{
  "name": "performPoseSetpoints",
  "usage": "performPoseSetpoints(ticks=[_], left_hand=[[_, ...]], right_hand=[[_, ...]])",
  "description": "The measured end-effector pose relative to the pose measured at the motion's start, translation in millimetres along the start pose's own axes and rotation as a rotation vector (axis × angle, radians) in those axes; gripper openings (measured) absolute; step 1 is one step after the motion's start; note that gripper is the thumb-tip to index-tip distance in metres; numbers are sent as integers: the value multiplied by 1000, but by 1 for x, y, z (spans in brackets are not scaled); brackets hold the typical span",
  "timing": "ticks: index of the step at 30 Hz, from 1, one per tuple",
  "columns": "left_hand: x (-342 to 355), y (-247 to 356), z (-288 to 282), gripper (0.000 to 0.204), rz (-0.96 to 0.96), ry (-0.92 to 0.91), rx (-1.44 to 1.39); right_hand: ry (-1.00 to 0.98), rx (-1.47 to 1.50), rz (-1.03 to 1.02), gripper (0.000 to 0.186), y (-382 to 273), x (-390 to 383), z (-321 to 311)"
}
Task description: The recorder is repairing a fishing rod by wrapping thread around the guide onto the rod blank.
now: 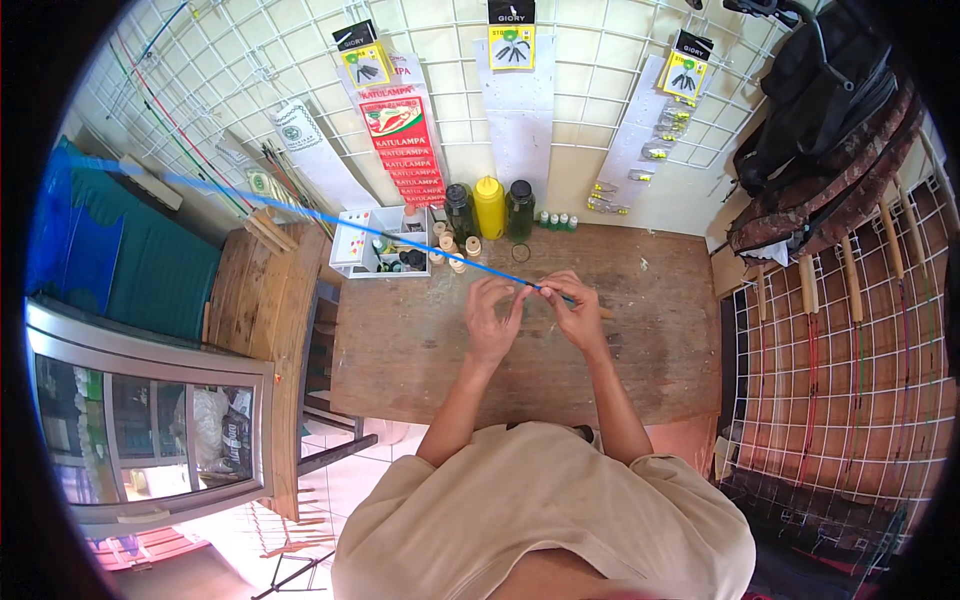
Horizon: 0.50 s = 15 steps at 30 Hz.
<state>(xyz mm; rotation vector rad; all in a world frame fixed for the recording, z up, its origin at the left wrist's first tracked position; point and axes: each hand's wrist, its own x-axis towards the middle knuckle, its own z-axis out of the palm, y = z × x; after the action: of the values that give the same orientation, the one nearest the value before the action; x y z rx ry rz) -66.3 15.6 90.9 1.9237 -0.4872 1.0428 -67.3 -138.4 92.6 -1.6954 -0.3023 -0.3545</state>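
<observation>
A thin blue fishing rod (400,238) slants from the far left down to my hands above the wooden table. My right hand (574,308) is closed round it, thumb and index finger pinching the shaft. Past that hand a short piece of pale wooden handle (606,313) sticks out to the right. My left hand (492,316) is closed in a pinch just to the left, its thumb and fingertips at the rod. Any fine thread between the fingertips is too small to make out.
On the table (420,350), a white organizer box (352,250), wooden spools (447,243), a yellow squeeze bottle (490,208), dark bottles (520,212) and small vials (558,221) line the back. Behind rises a white wire grid (600,60). Bags (810,180) and rods hang right; a glass-fronted cabinet (150,430) stands left.
</observation>
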Motion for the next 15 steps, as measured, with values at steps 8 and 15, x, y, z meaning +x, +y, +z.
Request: performPoseSetpoints(ticks=[8,15], left_hand=[[18,27,-2,39,-27,51,-44],[19,38,2,42,-90,28,-144]], right_hand=[[92,69,-38,11,-30,-3,9],[138,71,-84,14,-35,-1,11]])
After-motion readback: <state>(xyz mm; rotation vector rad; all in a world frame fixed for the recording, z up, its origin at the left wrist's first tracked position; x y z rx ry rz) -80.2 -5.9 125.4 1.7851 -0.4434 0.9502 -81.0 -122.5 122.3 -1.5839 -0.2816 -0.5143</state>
